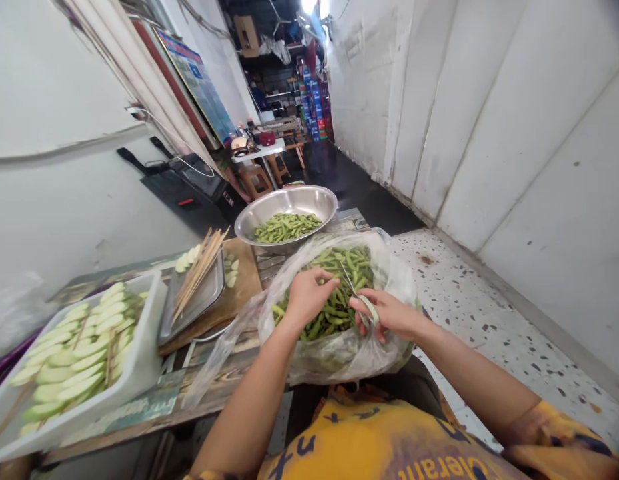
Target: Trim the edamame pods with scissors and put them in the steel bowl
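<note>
A clear plastic bag [284,277] full of green bean pods [334,320], which look like edamame, rests on my lap against the table. In my right hand [384,312] is a pair of scissors [350,283] with pale green handles, its blades pointing up and away over the pods. My left hand [312,293] is over the bag's left side, thumb and fingers pinched together close to the blades. Whatever may be between those fingertips is too small to make out. Beyond the bag, a wide steel bowl [244,230] holds more green pods.
On the wooden table [229,367], left, a white tub [157,313] holds skewered pale green slices. Beside it, wooden skewers [202,270] lie across a metal tray [214,293] on a cutting board [247,280]. A wall [489,133] runs along the right.
</note>
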Demonstrator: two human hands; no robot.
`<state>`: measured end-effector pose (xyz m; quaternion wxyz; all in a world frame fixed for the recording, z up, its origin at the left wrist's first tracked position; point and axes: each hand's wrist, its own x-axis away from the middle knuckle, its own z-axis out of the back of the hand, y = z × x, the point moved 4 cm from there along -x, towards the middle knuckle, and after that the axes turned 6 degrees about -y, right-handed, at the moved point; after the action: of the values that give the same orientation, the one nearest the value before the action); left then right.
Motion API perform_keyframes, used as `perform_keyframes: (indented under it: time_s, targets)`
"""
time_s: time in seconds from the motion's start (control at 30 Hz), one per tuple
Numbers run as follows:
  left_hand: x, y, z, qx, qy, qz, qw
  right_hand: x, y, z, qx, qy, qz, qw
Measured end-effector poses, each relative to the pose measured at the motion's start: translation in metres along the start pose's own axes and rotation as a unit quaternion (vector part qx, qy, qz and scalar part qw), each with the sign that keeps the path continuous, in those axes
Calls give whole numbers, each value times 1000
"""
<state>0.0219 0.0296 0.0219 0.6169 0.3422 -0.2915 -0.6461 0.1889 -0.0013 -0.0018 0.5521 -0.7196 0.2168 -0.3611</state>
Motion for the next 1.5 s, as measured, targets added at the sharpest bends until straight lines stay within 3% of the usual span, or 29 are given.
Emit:
perform_keyframes:
  time_s: [0.2, 0.37, 0.83, 0.93, 1.07, 1.2, 1.3, 1.5]
  targets:
    - [6, 7, -7, 25, -44, -10, 999, -1, 1, -3, 7, 10, 10, 1000]
    - [9, 6, -7, 59, -53, 16, 997, 1, 2, -4, -27, 4, 0, 1000]
    - [7, 4, -8, 100, -61, 5, 993, -4, 5, 2, -16, 24, 10, 1000]
    - [6, 3, -9, 231, -48, 45, 971, -2, 4, 2, -47, 26, 18, 998]
    - [7, 5, -14, 408, -65, 102, 905, 3, 3, -4, -51, 11, 5, 999]
    - [8, 6, -14, 457, -28, 118, 881, 5, 0, -11, -21, -5, 17, 1000]
    - [10, 7, -18, 489, -31, 125, 863, 4, -1, -13, -10, -2, 18, 1000]
    - [13, 9, -22, 467, -49, 119, 875, 0, -3, -13, -14, 6, 41, 999]
